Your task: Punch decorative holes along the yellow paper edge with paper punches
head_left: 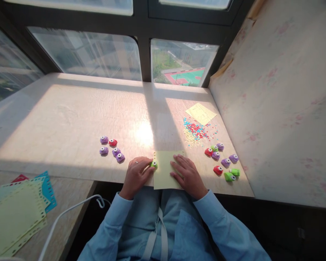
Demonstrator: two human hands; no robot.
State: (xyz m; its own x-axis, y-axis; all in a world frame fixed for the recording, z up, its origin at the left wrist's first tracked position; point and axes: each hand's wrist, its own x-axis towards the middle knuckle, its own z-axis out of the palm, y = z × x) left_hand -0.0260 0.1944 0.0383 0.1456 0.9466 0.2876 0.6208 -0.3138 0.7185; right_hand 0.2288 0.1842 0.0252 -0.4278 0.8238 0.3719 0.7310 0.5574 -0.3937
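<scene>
A pale yellow sheet of paper [163,177] lies on the sill in front of me, with a few small holes punched along the upper part of its left edge. My left hand [137,174] is closed on a small green craft punch [154,164] with a white round button, set at that left edge. My right hand [187,174] lies flat on the right side of the sheet, its fingers stretched out. The punch's underside is hidden.
Several purple and red punches [116,152] stand to the left, and more coloured punches [220,157] to the right. Paper bits [194,132] lie beside a yellow card [201,114]. Punched sheets [19,210] and a white cable [70,206] are at the lower left. A wall [282,108] bounds the right.
</scene>
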